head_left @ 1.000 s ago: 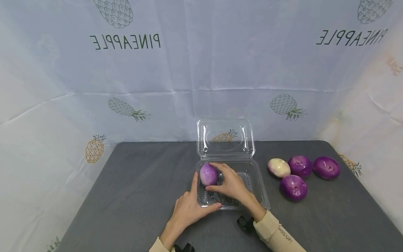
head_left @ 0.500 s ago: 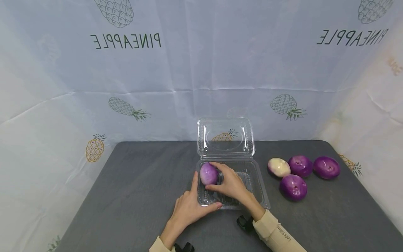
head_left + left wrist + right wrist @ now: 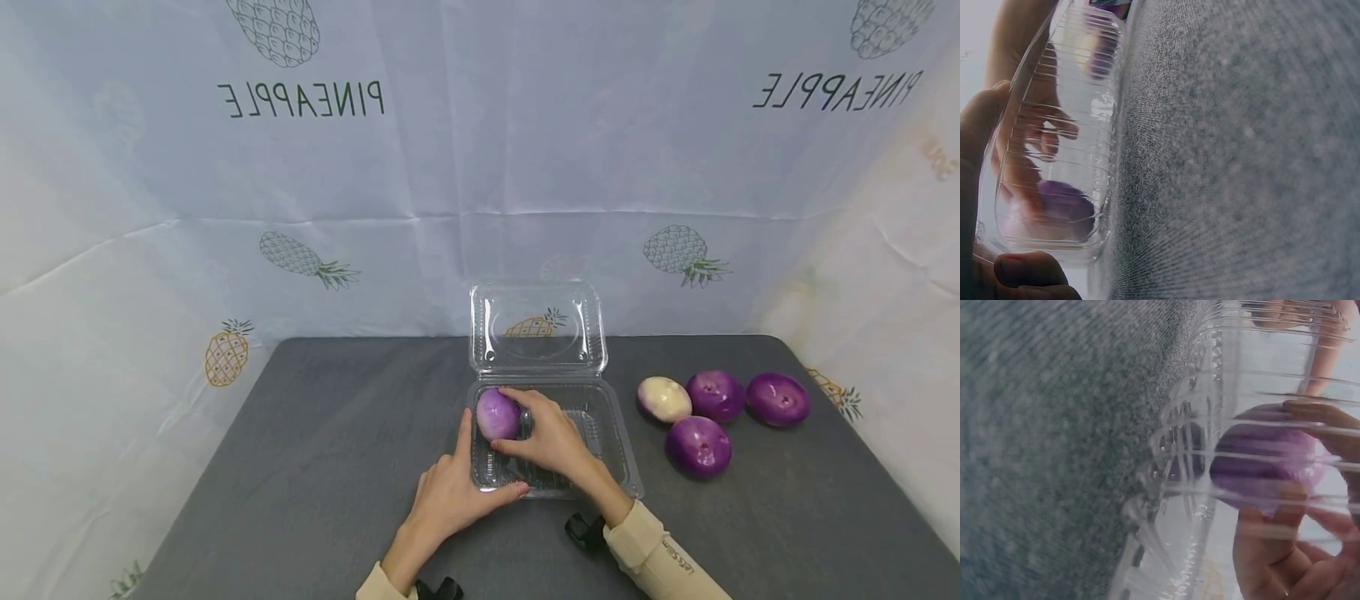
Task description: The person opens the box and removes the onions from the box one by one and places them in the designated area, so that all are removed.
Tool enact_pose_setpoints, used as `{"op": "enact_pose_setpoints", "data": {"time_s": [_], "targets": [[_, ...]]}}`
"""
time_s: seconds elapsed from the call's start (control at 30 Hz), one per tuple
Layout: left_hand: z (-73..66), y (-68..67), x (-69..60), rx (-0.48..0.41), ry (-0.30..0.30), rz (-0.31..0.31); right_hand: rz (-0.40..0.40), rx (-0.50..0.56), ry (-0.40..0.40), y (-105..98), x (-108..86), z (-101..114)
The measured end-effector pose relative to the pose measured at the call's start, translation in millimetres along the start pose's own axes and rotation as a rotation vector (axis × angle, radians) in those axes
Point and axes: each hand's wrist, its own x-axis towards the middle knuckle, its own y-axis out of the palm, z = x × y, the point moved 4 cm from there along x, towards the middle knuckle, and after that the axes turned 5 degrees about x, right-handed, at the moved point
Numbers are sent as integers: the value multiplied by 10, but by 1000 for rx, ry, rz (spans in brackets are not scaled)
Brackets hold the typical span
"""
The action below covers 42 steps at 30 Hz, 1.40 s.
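Note:
A clear plastic clamshell container [image 3: 618, 450] lies open on the table, its lid [image 3: 540, 358] raised at the back. Inside, at the left, sits a round, glossy, light-purple vegetable with a paler end [image 3: 497, 417]; its exact kind is unclear. My right hand [image 3: 551, 437] reaches over the container and holds this vegetable between thumb and fingers, seen through the ribbed wall in the right wrist view. My left hand [image 3: 450, 500] braces the container's front left corner, index finger straight along the left side and thumb along the front edge. Several similar purple vegetables [image 3: 699, 447] rest to the right.
One of the vegetables at the right is mostly cream-coloured [image 3: 664, 399]. The dark grey table [image 3: 337, 467] ends at a pineapple-print curtain [image 3: 420, 167] behind and at both sides. Dark wrist cameras [image 3: 585, 531] sit below both hands.

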Motion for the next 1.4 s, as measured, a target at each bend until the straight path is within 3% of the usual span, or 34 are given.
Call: {"op": "enact_pose_setpoints", "data": {"time_s": [0.17,0.4,0.67,1.4], "targets": [[13,4,6,12,-5,-3,-6,17,-28,-8,9,-6],[9,20,-4,14,8,-1,50,15,59,46,9,-43],[2,16,1,8,8,3,8,10,45,20,-2,-43],[13,2,15,9,1,-8,-122,-29,9,-426,-199,-53]]}}
